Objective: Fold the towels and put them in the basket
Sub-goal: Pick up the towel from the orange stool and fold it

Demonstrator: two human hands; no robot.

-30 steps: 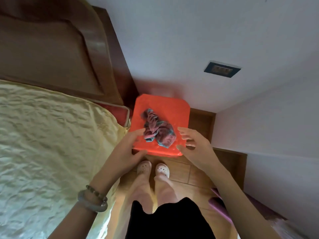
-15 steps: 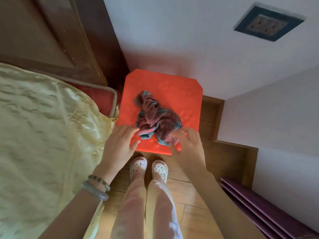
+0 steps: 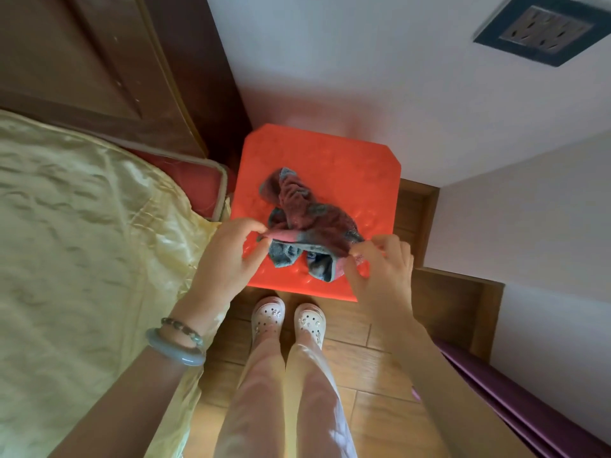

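A crumpled towel, dark red with blue-grey edging, lies on an orange-red square stool top in front of me. My left hand pinches the towel's near edge at its left end between thumb and fingers. My right hand pinches the same edge at its right end. That edge is lifted and stretched between both hands, while the rest of the towel stays bunched on the stool. No basket is in view.
A bed with a pale yellow cover and a dark wooden headboard fills the left. White walls stand behind and to the right, with a wall socket. Purple mats lean at the lower right. My feet in white clogs stand on the wooden floor.
Both hands moved from the stool's near edge onto the towel, took hold of its near edge and pulled it taut. The view has come closer to the stool.
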